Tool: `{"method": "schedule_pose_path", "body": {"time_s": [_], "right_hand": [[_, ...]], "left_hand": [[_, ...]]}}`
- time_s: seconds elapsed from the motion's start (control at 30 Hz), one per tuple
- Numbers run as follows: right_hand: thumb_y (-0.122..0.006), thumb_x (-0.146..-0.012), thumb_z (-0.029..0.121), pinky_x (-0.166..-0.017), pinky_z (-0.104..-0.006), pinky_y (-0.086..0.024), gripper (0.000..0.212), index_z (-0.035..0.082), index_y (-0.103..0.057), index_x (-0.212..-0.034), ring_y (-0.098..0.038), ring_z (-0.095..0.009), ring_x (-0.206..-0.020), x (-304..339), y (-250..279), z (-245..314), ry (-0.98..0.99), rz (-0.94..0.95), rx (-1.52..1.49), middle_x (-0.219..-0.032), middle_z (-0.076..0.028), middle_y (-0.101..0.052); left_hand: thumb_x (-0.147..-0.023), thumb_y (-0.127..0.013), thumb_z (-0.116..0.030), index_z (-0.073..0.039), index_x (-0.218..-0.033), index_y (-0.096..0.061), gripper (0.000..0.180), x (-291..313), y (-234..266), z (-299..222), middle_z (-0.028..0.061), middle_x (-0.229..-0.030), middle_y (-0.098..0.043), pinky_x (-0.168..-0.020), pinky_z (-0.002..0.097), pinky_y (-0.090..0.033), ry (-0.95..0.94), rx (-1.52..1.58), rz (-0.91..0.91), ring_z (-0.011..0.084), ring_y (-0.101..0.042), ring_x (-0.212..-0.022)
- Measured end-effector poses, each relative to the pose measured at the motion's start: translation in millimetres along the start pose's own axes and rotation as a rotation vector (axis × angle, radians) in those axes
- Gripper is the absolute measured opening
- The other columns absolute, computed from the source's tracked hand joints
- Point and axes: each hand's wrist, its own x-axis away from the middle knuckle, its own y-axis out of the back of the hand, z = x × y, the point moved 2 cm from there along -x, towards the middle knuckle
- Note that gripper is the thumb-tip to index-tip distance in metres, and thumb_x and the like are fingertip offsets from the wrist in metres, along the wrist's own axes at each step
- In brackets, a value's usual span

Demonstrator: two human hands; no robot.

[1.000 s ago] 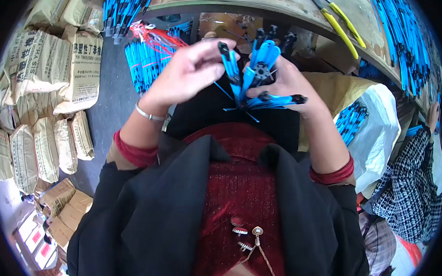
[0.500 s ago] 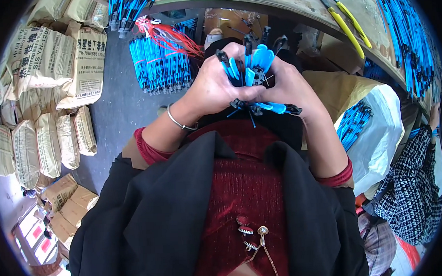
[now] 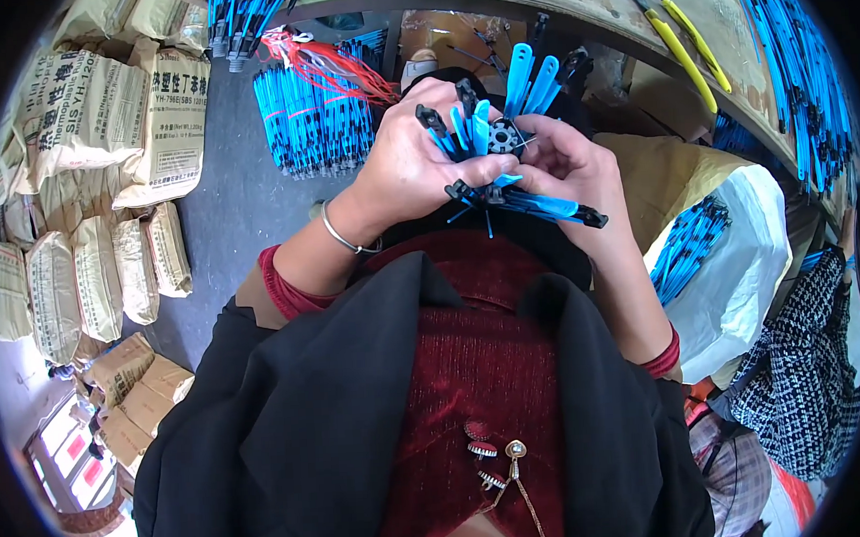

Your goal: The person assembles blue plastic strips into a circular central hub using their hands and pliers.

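In front of my chest I hold an assembly of flat blue plastic arms with black ends, spread around a round black hub with holes (image 3: 505,136). My left hand (image 3: 411,164) is wrapped round its left side, thumb beneath the hub. Closed on the other side, my right hand (image 3: 579,171) has its fingertips at the hub's right edge. A thin metal pin (image 3: 528,142) sticks out between the hub and those fingers; whether they grip it is unclear. Some blue arms (image 3: 532,82) point up and away, while others (image 3: 542,204) stick out below toward the right wrist.
Yellow-handled pliers (image 3: 682,51) lie on the wooden bench (image 3: 572,8) across the top. Blue-and-black bundles (image 3: 313,120) stand on the floor beyond my left wrist, beside red strands (image 3: 340,66). A white sack (image 3: 737,265) with blue pieces is at right; paper sacks (image 3: 169,117) line the left.
My right hand has opened its hold somewhat and shifted right and down, uncovering the hub. The upper blue arms have spread apart and tipped away. My left hand stays closed on the assembly.
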Motion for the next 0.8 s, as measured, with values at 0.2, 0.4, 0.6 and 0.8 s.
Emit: {"method": "schedule_pose_path", "body": {"time_s": [0.2, 0.4, 0.6, 0.8], "right_hand": [[-0.073, -0.072, 0.009, -0.055, -0.0222, -0.043, 0.038, 0.001, -0.063, -0.107, -0.050, -0.007, -0.058, -5, -6, -19, -0.017, 0.111, -0.298, -0.069, -0.001, -0.056], [-0.073, -0.072, 0.011, -0.057, -0.0237, -0.043, 0.033, 0.001, -0.064, -0.102, -0.052, -0.009, -0.062, -7, -2, -15, 0.025, 0.174, -0.273, -0.070, -0.003, -0.056], [-0.069, -0.075, 0.008, -0.064, -0.0262, -0.044, 0.023, -0.003, -0.063, -0.094, -0.054, -0.011, -0.071, -8, 4, -5, 0.182, 0.255, -0.042, -0.074, -0.004, -0.056], [-0.070, -0.073, 0.011, -0.059, -0.0290, -0.044, 0.024, -0.001, -0.063, -0.093, -0.055, -0.019, -0.065, -9, 2, -10, 0.268, 0.227, -0.126, -0.071, -0.008, -0.055]], "left_hand": [[-0.062, -0.079, -0.021, -0.003, -0.087, -0.063, 0.035, -3, 0, -4, 0.0070, -0.081, -0.060, -0.075, 0.0328, -0.045, -0.066, -0.127, 0.086, 0.0223, -0.053, -0.079], [-0.063, -0.078, -0.019, -0.005, -0.089, -0.062, 0.033, -6, -2, -2, 0.0068, -0.084, -0.060, -0.078, 0.0343, -0.045, -0.192, -0.109, 0.126, 0.0231, -0.054, -0.081], [-0.062, -0.078, -0.017, -0.005, -0.088, -0.062, 0.033, -7, -3, 0, 0.0060, -0.085, -0.060, -0.079, 0.0354, -0.044, -0.292, -0.145, 0.139, 0.0236, -0.055, -0.083], [-0.059, -0.080, -0.017, -0.007, -0.084, -0.062, 0.032, -13, -3, -1, 0.0045, -0.083, -0.059, -0.079, 0.0360, -0.044, -0.365, -0.152, 0.188, 0.0240, -0.055, -0.083]]}}
